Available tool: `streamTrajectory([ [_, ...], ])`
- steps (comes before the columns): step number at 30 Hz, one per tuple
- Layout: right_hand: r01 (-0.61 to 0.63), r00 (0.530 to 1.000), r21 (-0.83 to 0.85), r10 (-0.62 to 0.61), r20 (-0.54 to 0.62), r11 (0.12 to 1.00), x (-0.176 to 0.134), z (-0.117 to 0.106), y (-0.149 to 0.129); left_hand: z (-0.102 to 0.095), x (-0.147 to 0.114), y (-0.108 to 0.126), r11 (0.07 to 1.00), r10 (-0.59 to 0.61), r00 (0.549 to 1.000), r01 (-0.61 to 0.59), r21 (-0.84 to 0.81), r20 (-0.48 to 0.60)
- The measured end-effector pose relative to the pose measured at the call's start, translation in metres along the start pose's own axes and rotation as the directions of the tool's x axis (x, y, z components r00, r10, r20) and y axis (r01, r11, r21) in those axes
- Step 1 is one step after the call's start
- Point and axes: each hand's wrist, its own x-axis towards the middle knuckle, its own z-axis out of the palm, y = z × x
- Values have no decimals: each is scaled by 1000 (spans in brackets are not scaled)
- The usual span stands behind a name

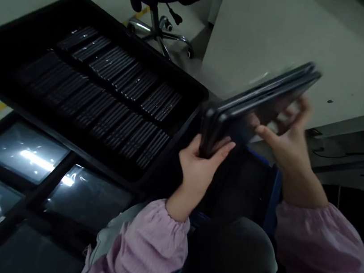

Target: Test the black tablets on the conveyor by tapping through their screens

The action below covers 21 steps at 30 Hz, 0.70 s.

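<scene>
My left hand (200, 164) is closed around the lower left end of a small stack of thin, dark, tablet-like panels (259, 93). The stack is tilted, its far end raised to the right, and a narrow gap shows between panels there. By the glossy front face is my right hand (291, 143), its thumb and bent fingers apart. Its fingers are blurred, and whether they touch the panel is hard to tell. To the left, a large black tray (123, 171) holds two long rows of similar thin panels (111, 63) standing on edge.
Below the tray, several glossy panels (26, 150) lie flat in a black divided holder (33, 201). A blue-edged bin (274, 190) sits beyond my knees. A blue swivel chair (155, 26) stands behind the tray, and a pale cabinet or bench panel (267, 31) rises at the upper right.
</scene>
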Motion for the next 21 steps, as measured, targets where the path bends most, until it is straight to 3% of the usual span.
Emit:
streamTrajectory([
  [2, -205, 959, 118, 176, 220, 972, -8, 11, 39, 13, -26, -12, 970, -212, 975, 218, -107, 64],
  [3, -288, 922, 125, 240, 303, 950, -12, 16, 58, 16, -39, -18, 942, -318, 942, 327, -73, 110],
  [5, -356, 864, 58, 305, 401, 933, -19, 26, 91, 15, -62, -26, 876, -482, 843, 451, 173, 241],
  [6, -328, 850, -3, 297, 435, 945, -21, 32, 104, 13, -71, -27, 836, -530, 781, 416, 358, 331],
  [8, -208, 839, -114, 237, 490, 971, -23, 48, 124, 8, -87, -25, 740, -580, 617, 125, 661, 532],
  [9, -147, 833, -152, 205, 513, 977, -23, 59, 130, 7, -93, -23, 691, -590, 525, -66, 720, 614],
  [11, -78, 810, -183, 169, 561, 980, -24, 86, 136, 8, -101, -18, 594, -605, 373, -377, 711, 703],
  [12, -66, 793, -183, 163, 587, 981, -25, 102, 137, 10, -105, -17, 551, -618, 326, -469, 690, 715],
  [14, -32, 752, -176, 140, 644, 984, -28, 134, 138, 13, -109, -17, 491, -646, 280, -560, 667, 710],
  [17, 7, 702, -156, 106, 704, 988, -34, 177, 137, 16, -114, -21, 472, -669, 256, -580, 664, 698],
  [21, 31, 692, -151, 88, 717, 988, -36, 212, 138, 16, -114, -23, 502, -655, 223, -585, 637, 722],
])
